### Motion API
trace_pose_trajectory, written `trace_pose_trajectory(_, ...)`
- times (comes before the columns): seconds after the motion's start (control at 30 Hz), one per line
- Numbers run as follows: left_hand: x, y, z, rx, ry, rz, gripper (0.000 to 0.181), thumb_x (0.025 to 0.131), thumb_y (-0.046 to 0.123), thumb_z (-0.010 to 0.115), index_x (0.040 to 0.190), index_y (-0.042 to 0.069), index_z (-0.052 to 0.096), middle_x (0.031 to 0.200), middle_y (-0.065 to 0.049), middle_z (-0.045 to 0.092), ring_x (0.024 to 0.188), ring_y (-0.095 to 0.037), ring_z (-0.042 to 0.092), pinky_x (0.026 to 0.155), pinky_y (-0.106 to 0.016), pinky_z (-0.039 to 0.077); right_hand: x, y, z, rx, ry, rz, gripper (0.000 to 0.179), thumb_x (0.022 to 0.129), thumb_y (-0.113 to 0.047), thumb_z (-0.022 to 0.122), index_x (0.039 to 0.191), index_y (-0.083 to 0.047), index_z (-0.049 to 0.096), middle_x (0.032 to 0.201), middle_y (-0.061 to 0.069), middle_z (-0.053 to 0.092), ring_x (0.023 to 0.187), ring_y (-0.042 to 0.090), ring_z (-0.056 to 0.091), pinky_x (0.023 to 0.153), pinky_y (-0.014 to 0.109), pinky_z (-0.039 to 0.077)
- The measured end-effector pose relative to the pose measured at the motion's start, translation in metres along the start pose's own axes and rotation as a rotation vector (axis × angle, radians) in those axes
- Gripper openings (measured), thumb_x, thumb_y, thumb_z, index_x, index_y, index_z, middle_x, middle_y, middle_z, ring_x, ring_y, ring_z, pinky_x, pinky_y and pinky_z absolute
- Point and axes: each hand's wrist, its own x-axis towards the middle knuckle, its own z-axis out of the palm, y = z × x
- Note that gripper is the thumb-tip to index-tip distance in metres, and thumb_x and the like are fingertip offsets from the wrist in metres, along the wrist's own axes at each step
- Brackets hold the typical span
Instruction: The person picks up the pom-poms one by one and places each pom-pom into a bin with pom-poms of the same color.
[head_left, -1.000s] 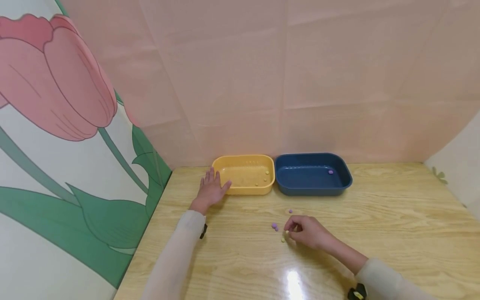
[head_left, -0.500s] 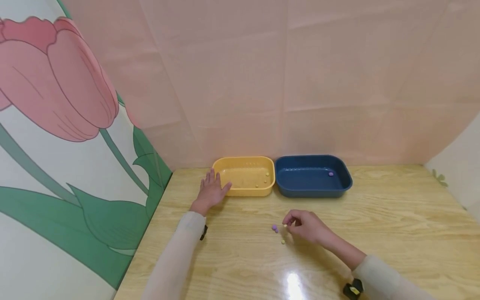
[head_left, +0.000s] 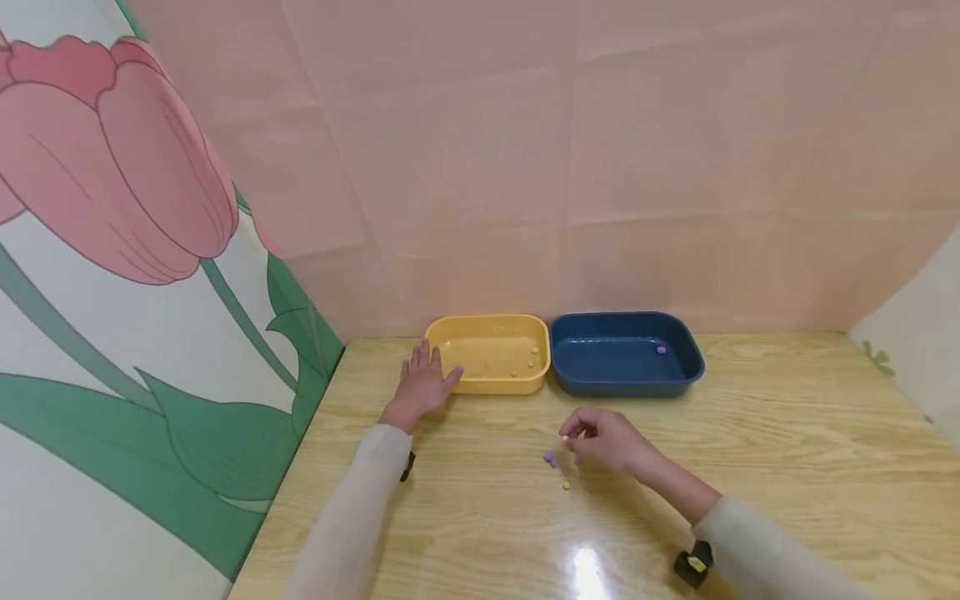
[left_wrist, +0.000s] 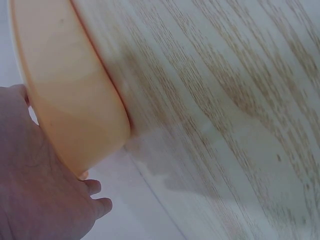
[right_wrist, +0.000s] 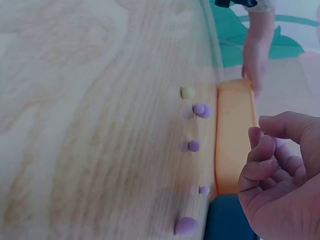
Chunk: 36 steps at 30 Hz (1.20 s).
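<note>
My left hand rests spread at the left end of a yellow tray, fingers straight over its rim. The left wrist view shows that hand against the tray's outer wall. My right hand pinches a small yellow bead between thumb and index finger, above the table in front of the trays. In the right wrist view the fingers of this hand hide the bead. Below it lie small purple beads and one loose yellow bead.
A dark blue tray stands right beside the yellow one, with a purple bead inside. Several yellow beads lie in the yellow tray. More purple beads dot the wooden table. A pink cloth hangs behind.
My right hand has lifted the yellow bead off the table and carried it slightly forward and left, toward the trays. The left hand stays in place on the yellow tray.
</note>
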Motion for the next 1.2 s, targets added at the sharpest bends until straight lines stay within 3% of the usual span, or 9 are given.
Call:
trace_pose_trajectory(0.6, 0.002, -0.004, 0.002, -0.001, -0.002, 0.000, 0.091, 0.102, 0.069, 0.019, 0.160, -0.001, 0.014, 0.168, -0.021, -0.007, 0.155, -0.039, -0.004, 0.124, -0.055, 0.003, 0.029, -0.008, -0.002, 0.015, 0.019, 0.045, 0.011, 0.092, -0.012, 0.072, 0.102, -0.007, 0.072, 0.092, -0.001, 0.068, 0.085, 0.018, 0.058, 0.075, 0.031, 0.048)
trace_pose_trajectory(0.97, 0.001, -0.001, 0.000, 0.000, -0.006, 0.001, 0.089, 0.103, 0.067, 0.021, 0.160, -0.002, 0.015, 0.168, -0.021, -0.005, 0.155, -0.040, -0.001, 0.124, -0.055, 0.004, 0.043, -0.015, -0.001, 0.057, 0.026, 0.057, 0.014, 0.092, -0.015, 0.073, 0.103, -0.006, 0.072, 0.093, 0.002, 0.068, 0.078, 0.015, 0.057, 0.062, 0.027, 0.049)
trace_pose_trajectory(1.2, 0.001, -0.001, 0.001, -0.009, -0.013, 0.000, 0.087, 0.104, 0.065, 0.024, 0.160, -0.001, 0.014, 0.168, -0.021, -0.007, 0.155, -0.039, -0.003, 0.124, -0.055, 0.003, 0.052, -0.019, -0.001, 0.105, 0.027, 0.117, 0.014, 0.093, -0.015, 0.072, 0.105, -0.008, 0.071, 0.093, 0.003, 0.065, 0.073, 0.017, 0.055, 0.053, 0.027, 0.043)
